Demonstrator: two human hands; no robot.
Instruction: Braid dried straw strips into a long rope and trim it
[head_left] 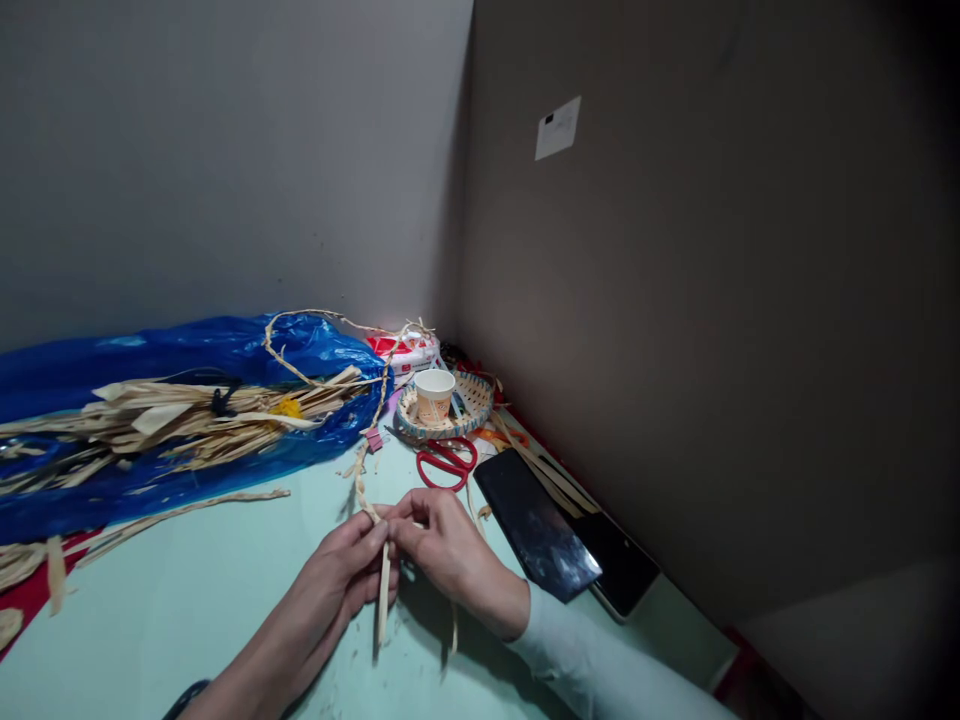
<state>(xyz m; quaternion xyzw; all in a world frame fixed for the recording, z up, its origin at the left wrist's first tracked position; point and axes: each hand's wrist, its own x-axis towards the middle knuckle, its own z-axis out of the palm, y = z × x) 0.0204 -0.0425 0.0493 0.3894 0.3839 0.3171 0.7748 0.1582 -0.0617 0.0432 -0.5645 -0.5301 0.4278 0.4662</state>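
Head view, the only one.

- Left hand point(351, 572) and right hand point(444, 548) meet fingertip to fingertip near the middle of the pale green table top point(187, 610). Both are closed in a pinch, with thumbs and forefingers pressed on the near end of a pale, thin plaited straw cord point(365, 492).
- The cord's long axis runs away from the hands, up and slightly left. It passes a small pink binder clip point(373, 438), then loops high over the blue bag. Both hands are at its end, equally near.
- A flat straw strip point(384, 600), stiff and ribbon-like, hangs from the pinch toward the person. A second, thinner one trails under the right wrist.
- Left of the cord: a crumpled, glossy blue plastic bag point(187, 350) with a bundle of dry straw blades point(187, 420) on it, fibrous and matt.
- Beyond the hands: a small round woven basket tray point(480, 397) holding a white paper cup point(434, 393), with red-handled scissors point(448, 465) just before it.
- Right of the hands: a dark glossy phone point(536, 525) overlapping a second one point(622, 570).
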